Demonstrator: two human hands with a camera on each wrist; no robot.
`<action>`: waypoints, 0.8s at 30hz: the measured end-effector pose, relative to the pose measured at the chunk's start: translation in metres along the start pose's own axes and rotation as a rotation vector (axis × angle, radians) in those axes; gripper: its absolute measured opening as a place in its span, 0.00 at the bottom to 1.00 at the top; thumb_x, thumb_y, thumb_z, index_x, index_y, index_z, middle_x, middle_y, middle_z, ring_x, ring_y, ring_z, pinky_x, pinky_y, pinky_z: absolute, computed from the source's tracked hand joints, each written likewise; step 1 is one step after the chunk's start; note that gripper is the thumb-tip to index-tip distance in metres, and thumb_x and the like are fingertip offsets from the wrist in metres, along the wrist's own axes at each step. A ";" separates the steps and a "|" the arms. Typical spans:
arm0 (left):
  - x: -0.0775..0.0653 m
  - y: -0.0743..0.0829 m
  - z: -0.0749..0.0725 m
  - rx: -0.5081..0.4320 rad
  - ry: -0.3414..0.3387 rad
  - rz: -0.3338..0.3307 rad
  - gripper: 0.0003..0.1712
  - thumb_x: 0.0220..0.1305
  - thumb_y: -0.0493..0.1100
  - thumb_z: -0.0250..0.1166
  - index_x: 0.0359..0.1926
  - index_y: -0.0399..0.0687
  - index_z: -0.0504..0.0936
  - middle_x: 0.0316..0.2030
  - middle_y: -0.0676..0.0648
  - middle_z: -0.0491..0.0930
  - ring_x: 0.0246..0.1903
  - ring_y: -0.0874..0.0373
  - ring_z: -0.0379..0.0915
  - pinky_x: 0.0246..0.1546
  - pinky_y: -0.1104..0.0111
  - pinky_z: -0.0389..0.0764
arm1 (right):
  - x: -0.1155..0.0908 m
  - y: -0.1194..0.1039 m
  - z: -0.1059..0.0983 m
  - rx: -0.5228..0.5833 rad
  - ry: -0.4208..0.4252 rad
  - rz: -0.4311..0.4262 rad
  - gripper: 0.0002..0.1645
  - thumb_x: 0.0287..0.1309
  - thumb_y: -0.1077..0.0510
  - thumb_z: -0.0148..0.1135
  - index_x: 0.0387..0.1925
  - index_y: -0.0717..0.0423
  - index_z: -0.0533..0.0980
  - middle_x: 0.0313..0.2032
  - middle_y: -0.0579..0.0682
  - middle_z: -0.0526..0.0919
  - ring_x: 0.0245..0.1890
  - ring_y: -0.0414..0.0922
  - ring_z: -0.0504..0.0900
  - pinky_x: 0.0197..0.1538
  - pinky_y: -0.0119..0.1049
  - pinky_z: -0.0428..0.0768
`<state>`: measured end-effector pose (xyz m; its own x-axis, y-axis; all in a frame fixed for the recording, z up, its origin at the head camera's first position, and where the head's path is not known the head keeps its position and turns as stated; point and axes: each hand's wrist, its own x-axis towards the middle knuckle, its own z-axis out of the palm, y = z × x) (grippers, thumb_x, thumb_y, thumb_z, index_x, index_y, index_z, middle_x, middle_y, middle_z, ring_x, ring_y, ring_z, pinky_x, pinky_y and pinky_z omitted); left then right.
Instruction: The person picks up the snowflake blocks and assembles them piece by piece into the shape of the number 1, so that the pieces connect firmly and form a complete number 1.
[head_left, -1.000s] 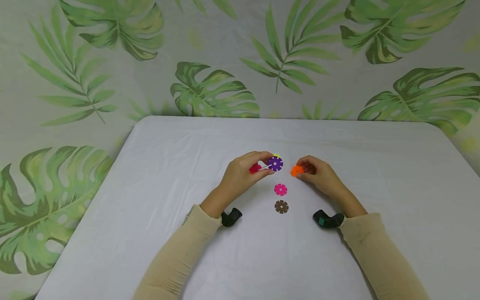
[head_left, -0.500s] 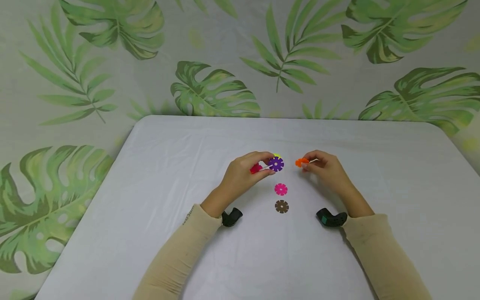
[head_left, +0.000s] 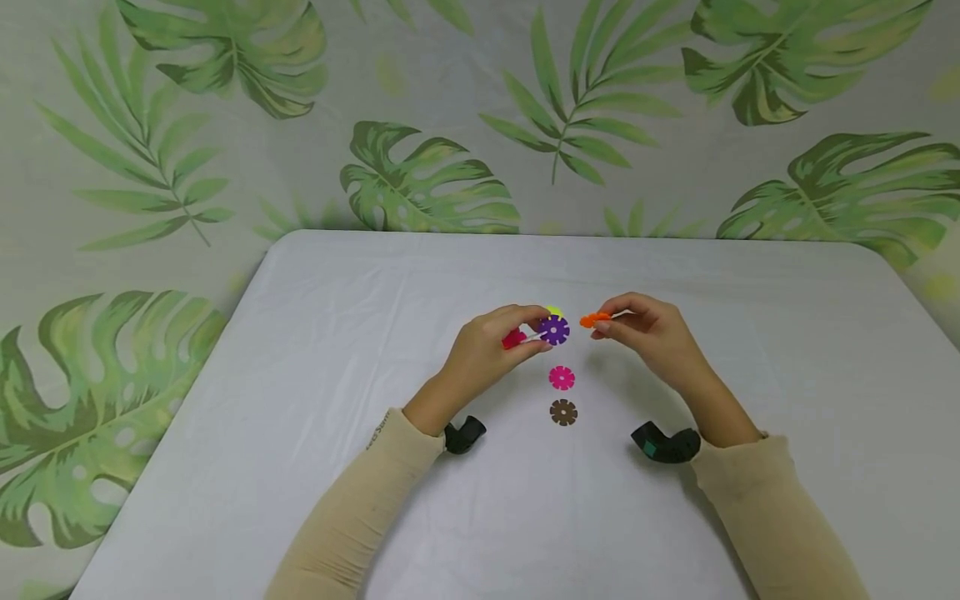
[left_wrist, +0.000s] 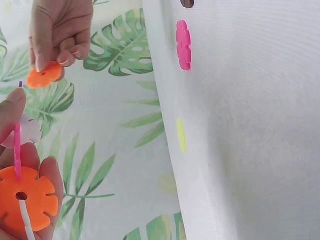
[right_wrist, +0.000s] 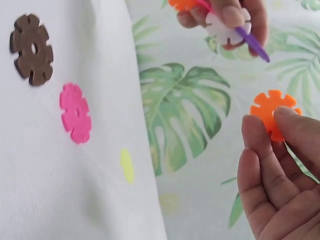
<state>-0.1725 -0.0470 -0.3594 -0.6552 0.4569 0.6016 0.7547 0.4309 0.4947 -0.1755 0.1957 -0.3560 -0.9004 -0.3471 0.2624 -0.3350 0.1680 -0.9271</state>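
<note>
In the head view, my left hand (head_left: 483, 346) pinches a joined cluster of notched plastic discs. A purple disc (head_left: 555, 334) sits at its right end, and a reddish-pink disc (head_left: 513, 339) shows between the fingers. The left wrist view also shows an orange disc (left_wrist: 37, 197) and a white disc (left_wrist: 33, 132) in this cluster. My right hand (head_left: 652, 333) pinches a single orange disc (right_wrist: 267, 107) between thumb and fingers, just right of the purple disc and apart from it.
On the white-covered table (head_left: 337, 333) lie a pink disc (head_left: 557, 382) and a brown disc (head_left: 556, 414), one nearer than the other. A yellow disc (right_wrist: 127, 166) lies behind the purple one. Leaf-patterned cloth (head_left: 427, 183) hangs beyond the far edge.
My right hand first moved up and right with the orange disc, then brought it back left toward the cluster, tilting it flatter. The left hand has hardly moved.
</note>
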 end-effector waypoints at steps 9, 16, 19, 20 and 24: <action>0.000 0.000 0.001 -0.019 -0.004 -0.018 0.24 0.46 0.42 0.72 0.46 0.42 0.79 0.41 0.49 0.80 0.36 0.63 0.74 0.38 0.84 0.69 | -0.003 -0.014 0.011 -0.018 -0.014 -0.028 0.09 0.52 0.69 0.60 0.37 0.66 0.74 0.35 0.65 0.78 0.34 0.46 0.81 0.44 0.32 0.76; -0.001 0.002 0.001 -0.020 0.000 -0.006 0.25 0.44 0.43 0.72 0.45 0.41 0.79 0.40 0.48 0.80 0.34 0.64 0.74 0.35 0.85 0.69 | -0.004 -0.019 0.014 -0.059 -0.022 -0.075 0.09 0.52 0.71 0.59 0.37 0.65 0.75 0.35 0.57 0.77 0.35 0.44 0.81 0.41 0.32 0.77; 0.000 0.003 0.001 -0.037 -0.011 0.003 0.24 0.45 0.42 0.72 0.45 0.40 0.79 0.42 0.47 0.80 0.36 0.62 0.74 0.38 0.84 0.70 | -0.004 -0.020 0.016 -0.102 -0.020 -0.120 0.09 0.51 0.72 0.60 0.37 0.64 0.76 0.34 0.55 0.78 0.34 0.44 0.80 0.40 0.31 0.78; 0.000 0.003 0.001 -0.045 -0.016 0.006 0.23 0.45 0.42 0.72 0.45 0.39 0.79 0.42 0.47 0.80 0.37 0.62 0.74 0.39 0.83 0.70 | -0.004 -0.020 0.016 -0.119 -0.016 -0.138 0.09 0.50 0.72 0.60 0.36 0.63 0.76 0.34 0.54 0.78 0.34 0.44 0.80 0.39 0.31 0.78; 0.000 0.004 0.001 -0.070 -0.030 0.017 0.22 0.46 0.41 0.71 0.44 0.38 0.79 0.41 0.46 0.80 0.36 0.62 0.75 0.39 0.83 0.70 | -0.005 -0.021 0.018 -0.187 0.013 -0.221 0.10 0.47 0.74 0.62 0.34 0.62 0.78 0.32 0.52 0.80 0.32 0.44 0.80 0.37 0.30 0.78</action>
<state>-0.1700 -0.0445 -0.3583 -0.6420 0.4872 0.5920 0.7657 0.3676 0.5278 -0.1595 0.1774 -0.3423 -0.8027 -0.3825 0.4576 -0.5682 0.2574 -0.7816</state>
